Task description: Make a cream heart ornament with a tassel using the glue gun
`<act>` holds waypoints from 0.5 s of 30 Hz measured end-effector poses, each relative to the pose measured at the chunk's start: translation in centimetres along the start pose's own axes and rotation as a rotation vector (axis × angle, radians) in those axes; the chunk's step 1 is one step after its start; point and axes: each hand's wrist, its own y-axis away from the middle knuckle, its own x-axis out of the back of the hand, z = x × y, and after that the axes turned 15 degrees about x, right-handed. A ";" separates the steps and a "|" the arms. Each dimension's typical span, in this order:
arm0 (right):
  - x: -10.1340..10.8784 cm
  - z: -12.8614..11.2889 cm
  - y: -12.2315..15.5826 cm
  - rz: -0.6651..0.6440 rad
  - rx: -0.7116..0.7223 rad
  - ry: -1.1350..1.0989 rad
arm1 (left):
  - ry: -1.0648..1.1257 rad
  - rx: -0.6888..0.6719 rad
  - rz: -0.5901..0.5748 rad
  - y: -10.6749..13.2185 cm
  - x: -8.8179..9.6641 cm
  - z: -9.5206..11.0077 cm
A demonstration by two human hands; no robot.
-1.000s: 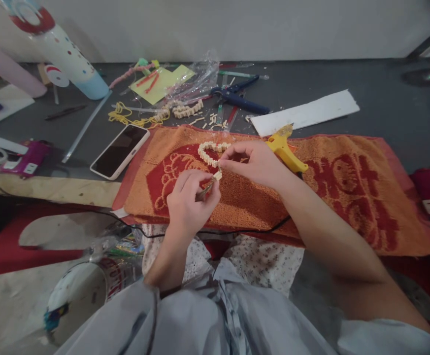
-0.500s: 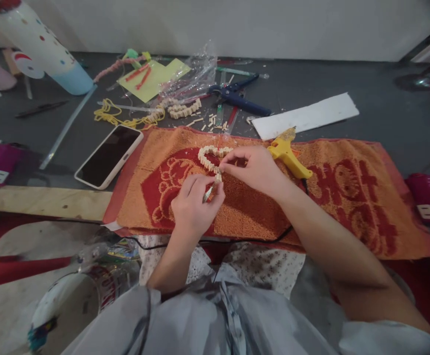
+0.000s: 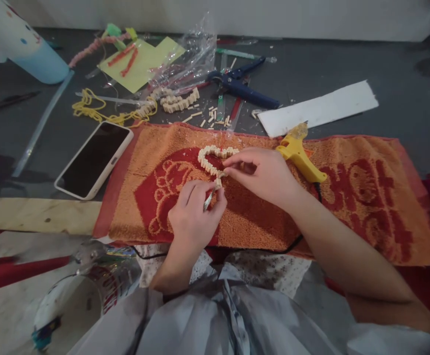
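Observation:
A heart-shaped outline of small pale wooden pieces [image 3: 208, 161] lies on the orange and red towel [image 3: 251, 217]. Close below its lower tip, my left hand [image 3: 196, 212] is closed, pinching a slim shiny tool [image 3: 209, 200] whose kind I cannot make out. A short pale block [image 3: 218, 183] shows at those fingertips. From the right, my right hand [image 3: 264, 172] reaches over the outline, thumb and fingertips pinched together at its lower end. Whatever is in that pinch is too small to tell. The hand covers the outline's right side.
A yellow glue gun [image 3: 302, 155] lies just right of my right hand, its black cord running along the towel's front. Around the towel are a phone [image 3: 94, 160], a white strip [image 3: 320, 108], blue-handled pliers [image 3: 242, 86], tiny loose sticks [image 3: 213, 115] and yellow cord [image 3: 96, 111].
The view has shifted a little closer and lower. Both hands stay at the outline's lower tip, with the right fingertips slightly lower against it.

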 end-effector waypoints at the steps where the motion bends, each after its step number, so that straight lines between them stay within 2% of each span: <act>1: 0.2 -0.1 0.1 0.004 0.008 0.012 | 0.000 0.005 -0.005 0.0 0.0 0.0; 7: 1.5 -0.7 0.7 -0.019 0.150 0.029 | 0.003 0.028 -0.047 0.0 0.1 0.0; 12: 1.1 -0.4 0.9 -0.141 0.229 0.024 | 0.007 0.043 -0.081 -0.1 0.3 0.0; 15: 0.8 -0.1 1.0 -0.154 0.226 0.040 | 0.016 0.051 -0.099 -0.1 0.4 0.1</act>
